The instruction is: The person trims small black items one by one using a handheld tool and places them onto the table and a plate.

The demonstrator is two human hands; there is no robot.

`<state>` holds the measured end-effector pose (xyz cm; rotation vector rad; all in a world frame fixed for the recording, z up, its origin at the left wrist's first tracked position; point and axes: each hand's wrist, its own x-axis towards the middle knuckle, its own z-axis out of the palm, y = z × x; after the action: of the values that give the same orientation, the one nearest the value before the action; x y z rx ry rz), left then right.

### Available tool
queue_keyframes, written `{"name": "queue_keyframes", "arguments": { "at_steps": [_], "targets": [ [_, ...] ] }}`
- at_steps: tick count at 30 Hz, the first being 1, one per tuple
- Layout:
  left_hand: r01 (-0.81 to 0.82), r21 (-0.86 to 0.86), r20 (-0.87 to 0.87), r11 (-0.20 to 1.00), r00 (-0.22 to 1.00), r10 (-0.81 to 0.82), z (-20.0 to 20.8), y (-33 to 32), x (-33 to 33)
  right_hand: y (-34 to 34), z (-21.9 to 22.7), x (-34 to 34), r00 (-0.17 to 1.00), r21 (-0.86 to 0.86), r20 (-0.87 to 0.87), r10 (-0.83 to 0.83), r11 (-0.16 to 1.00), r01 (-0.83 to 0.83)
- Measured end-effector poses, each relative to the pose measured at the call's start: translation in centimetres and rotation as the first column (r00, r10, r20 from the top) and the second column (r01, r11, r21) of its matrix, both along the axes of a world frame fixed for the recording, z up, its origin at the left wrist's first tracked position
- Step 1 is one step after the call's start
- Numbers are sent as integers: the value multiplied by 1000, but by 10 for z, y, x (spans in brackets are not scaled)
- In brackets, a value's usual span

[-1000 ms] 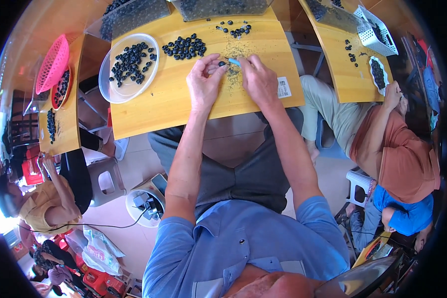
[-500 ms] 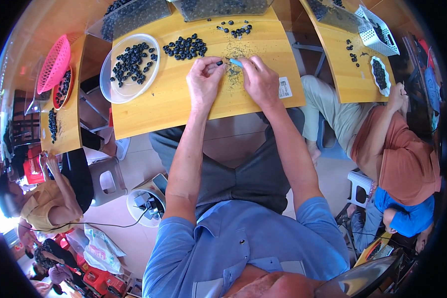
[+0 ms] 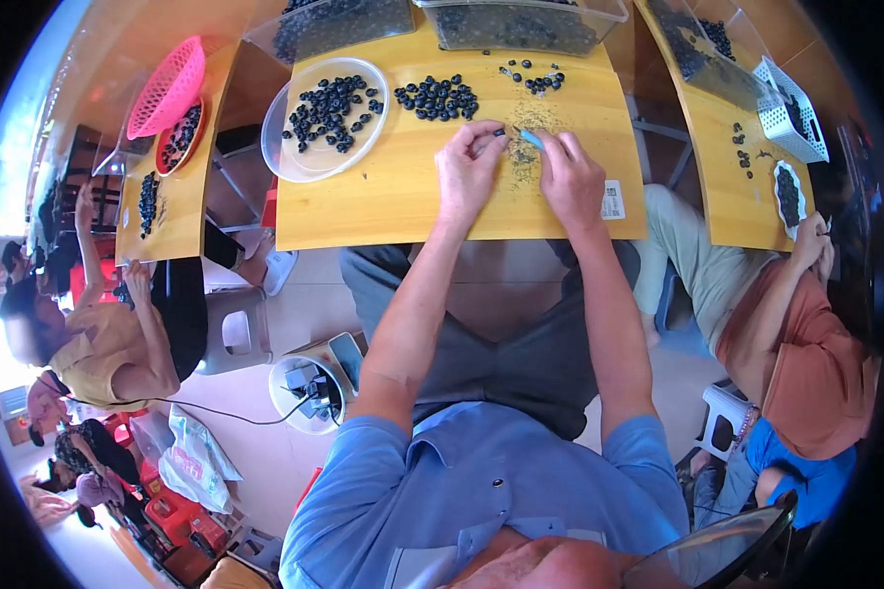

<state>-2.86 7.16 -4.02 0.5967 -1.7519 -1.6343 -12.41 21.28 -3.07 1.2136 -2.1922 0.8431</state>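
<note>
My left hand [image 3: 469, 162] pinches a small dark round bead-like piece [image 3: 499, 132] between thumb and fingertips. In my right hand [image 3: 572, 175] is a slim tool with a light blue handle [image 3: 531, 138], its tip directed at the piece. Whether tip and piece touch is too small to tell. Both hands are just above the wooden table [image 3: 393, 206], over a scatter of fine dark shavings [image 3: 526, 169]. Left of them lies a pile of similar dark pieces [image 3: 436, 98]; a few more [image 3: 535, 79] lie beyond the shavings.
A clear round tub [image 3: 309, 165] of dark pieces stands at the table's left. Two clear bins [image 3: 521, 37] line the far edge. A white label [image 3: 612, 200] lies at right. Co-workers sit at side tables, left [image 3: 118, 358] and right [image 3: 820, 393].
The whole view has shifted, so the table sits farther right and slightly lower. My hands keep the same hold. The co-worker at left has raised one hand.
</note>
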Motion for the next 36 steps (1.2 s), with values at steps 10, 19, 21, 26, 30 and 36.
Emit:
{"name": "queue_keyframes", "arguments": {
  "at_steps": [10, 19, 21, 26, 30, 36],
  "targets": [
    [24, 162, -126, 987, 992, -3, 1, -4, 3, 2, 1, 3, 1000, -30, 6, 27, 999, -27],
    [-63, -17, -78, 998, 995, 62, 2, 0, 0, 4, 2, 2, 999, -24, 0, 49, 999, -49],
    [-67, -26, -83, 997, 994, 64, 3, 2, -1, 3, 1, 2, 999, -18, -11, 51, 999, -51],
    [-44, -94, -29, 995, 999, 41, 7, 5, 0, 4, 3, 4, 997, 25, -52, 50, 998, -49],
    [-31, -166, -39, 986, 999, 25, 3, 2, 0, 4, 5, 5, 998, 33, -53, 44, 999, -42],
    [8, -77, -44, 997, 999, -12, 4, 4, 0, 5, 5, 5, 998, 33, -42, 47, 998, -46]
  ]
}}
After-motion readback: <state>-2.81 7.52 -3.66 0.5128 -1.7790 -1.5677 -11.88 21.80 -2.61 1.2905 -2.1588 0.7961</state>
